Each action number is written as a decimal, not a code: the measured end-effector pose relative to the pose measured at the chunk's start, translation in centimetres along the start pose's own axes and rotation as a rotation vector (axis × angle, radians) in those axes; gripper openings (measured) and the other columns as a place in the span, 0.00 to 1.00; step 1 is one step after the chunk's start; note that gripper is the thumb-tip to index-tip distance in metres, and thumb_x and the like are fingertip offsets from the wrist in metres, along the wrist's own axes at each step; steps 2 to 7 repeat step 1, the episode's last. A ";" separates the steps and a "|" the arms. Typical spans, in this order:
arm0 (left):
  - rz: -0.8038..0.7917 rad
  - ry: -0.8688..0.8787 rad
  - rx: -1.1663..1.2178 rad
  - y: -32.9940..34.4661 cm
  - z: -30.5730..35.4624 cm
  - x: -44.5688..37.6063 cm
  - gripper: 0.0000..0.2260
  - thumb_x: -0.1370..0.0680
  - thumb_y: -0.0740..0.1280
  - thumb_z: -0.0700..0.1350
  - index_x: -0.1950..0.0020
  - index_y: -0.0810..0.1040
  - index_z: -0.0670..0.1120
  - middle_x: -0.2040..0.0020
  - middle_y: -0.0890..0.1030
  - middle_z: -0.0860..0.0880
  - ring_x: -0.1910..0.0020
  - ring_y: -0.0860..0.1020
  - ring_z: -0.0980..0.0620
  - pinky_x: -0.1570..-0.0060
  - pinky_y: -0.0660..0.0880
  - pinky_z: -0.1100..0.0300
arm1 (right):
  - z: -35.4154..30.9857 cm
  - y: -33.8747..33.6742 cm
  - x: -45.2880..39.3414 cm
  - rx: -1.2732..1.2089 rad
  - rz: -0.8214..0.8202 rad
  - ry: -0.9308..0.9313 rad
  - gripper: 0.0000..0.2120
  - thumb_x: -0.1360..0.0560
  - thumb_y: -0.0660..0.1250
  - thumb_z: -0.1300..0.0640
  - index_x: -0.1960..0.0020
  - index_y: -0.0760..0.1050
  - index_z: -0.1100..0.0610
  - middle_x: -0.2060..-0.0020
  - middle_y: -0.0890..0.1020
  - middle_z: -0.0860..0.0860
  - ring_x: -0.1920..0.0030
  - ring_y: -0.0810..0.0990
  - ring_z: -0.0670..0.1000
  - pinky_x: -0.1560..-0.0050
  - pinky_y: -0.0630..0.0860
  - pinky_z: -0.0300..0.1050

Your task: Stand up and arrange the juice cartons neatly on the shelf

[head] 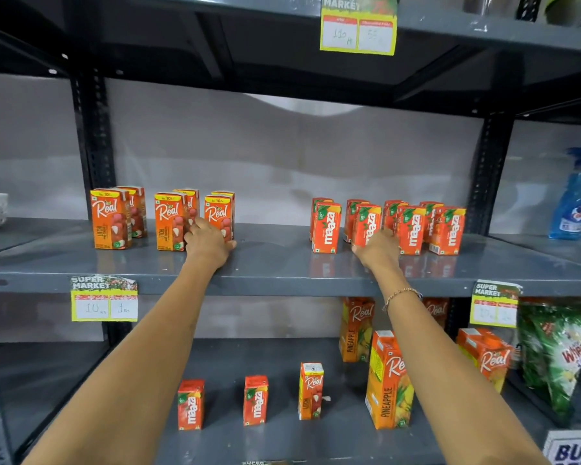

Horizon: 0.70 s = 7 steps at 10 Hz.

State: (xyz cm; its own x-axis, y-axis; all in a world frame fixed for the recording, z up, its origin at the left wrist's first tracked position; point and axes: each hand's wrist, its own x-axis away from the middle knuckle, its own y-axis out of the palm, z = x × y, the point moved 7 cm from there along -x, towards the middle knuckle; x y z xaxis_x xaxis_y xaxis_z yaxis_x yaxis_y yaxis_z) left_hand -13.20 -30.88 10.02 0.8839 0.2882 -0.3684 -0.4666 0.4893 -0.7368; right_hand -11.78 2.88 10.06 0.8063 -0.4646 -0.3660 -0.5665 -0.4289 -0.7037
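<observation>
Nearest you, lower shelf (282, 441): two small Maaza cartons (191, 405), a small Real litchi carton (311, 391) and a tall Real pineapple carton (388, 380) stand spaced apart, all upright, so that row looks unsorted yet

Middle shelf (275, 273), where you're working: your left hand (208, 245) is curled round the base of the third front Real litchi carton (218, 214), thumb side on the shelf. Your right hand (379, 248) wraps the second front Maaza carton (366, 226) low down; fingers are hidden behind it, so how tight the grip is can't be told

Behind each front carton sits a 2nd one, Real pairs on the left, Maaza pairs on the right, big bare gap btwn the groups. Blue spray bottle (571, 203) stands far right in the next bay

To do this well I'd say: slide, don't lift. Keep the grip low so cartons don't tip, nudge both fronts level w/ their neighbours, labels facing out, even gaps
</observation>
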 end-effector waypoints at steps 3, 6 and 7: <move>-0.033 0.000 0.012 -0.6 0.1 0.7 0.41 0.24 0.68 0.51 0.25 0.45 0.34 0.25 0.56 0.35 0.27 0.59 0.36 0.28 0.59 0.46 | 0.0 -1.0 2.5 0.015 0.096 0.010 0.28 0.26 0.68 0.55 0.32 0.62 0.65 0.36 0.71 0.61 0.36 0.72 0.61 0.38 0.72 0.53; -0.033 0.000 0.012 -0.6 0.1 0.7 0.41 0.24 0.68 0.51 0.25 0.45 0.34 0.25 0.56 0.35 0.27 0.59 0.36 0.28 0.59 0.46 | 0.0 -1.0 2.5 0.015 0.096 0.010 0.28 0.26 0.68 0.55 0.32 0.62 0.65 0.36 0.71 0.61 0.36 0.72 0.61 0.38 0.72 0.53; -0.033 0.000 0.012 -0.6 0.1 0.7 0.41 0.24 0.68 0.51 0.25 0.45 0.34 0.25 0.56 0.35 0.27 0.59 0.36 0.28 0.59 0.46 | 0.0 -1.0 2.5 0.015 0.096 0.010 0.28 0.26 0.68 0.55 0.32 0.62 0.65 0.36 0.71 0.61 0.36 0.72 0.61 0.38 0.72 0.53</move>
